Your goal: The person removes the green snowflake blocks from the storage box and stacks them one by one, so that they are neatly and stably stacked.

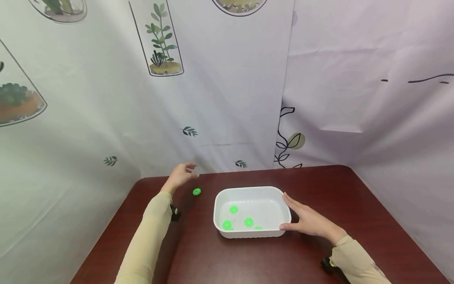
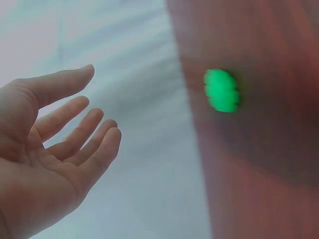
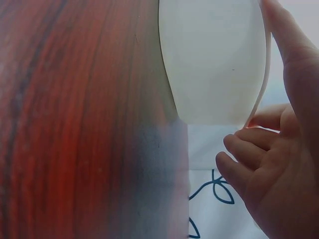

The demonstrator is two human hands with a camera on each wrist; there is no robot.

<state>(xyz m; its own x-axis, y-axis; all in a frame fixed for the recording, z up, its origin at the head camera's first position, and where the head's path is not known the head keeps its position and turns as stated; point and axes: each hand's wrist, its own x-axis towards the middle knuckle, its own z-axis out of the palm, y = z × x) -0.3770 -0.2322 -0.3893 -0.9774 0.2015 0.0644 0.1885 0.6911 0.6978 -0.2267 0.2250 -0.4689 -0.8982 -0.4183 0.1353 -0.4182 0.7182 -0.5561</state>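
Note:
My left hand [image 1: 181,174] hovers over the far left part of the table, its fingers loosely bent and nothing between them. Just below it in the head view, a small bright green ridged disc [image 1: 196,191] lies on the tabletop; the left wrist view has the same green disc [image 2: 222,90] away from the fingertips. A white rectangular plastic tub [image 1: 252,234] stands to the right of it. Inside lie several green flower-shaped discs [image 1: 249,222]. My right hand [image 1: 308,221] grips the tub's right end, thumb at the near corner and fingers at the far corner of the rim.
Everything rests on a dark red wood-grain table [image 1: 227,264]. Behind it hangs a pale cloth [image 1: 227,98] printed with plants and leaves, right against the table's far edge. Dark devices sit on both wrists.

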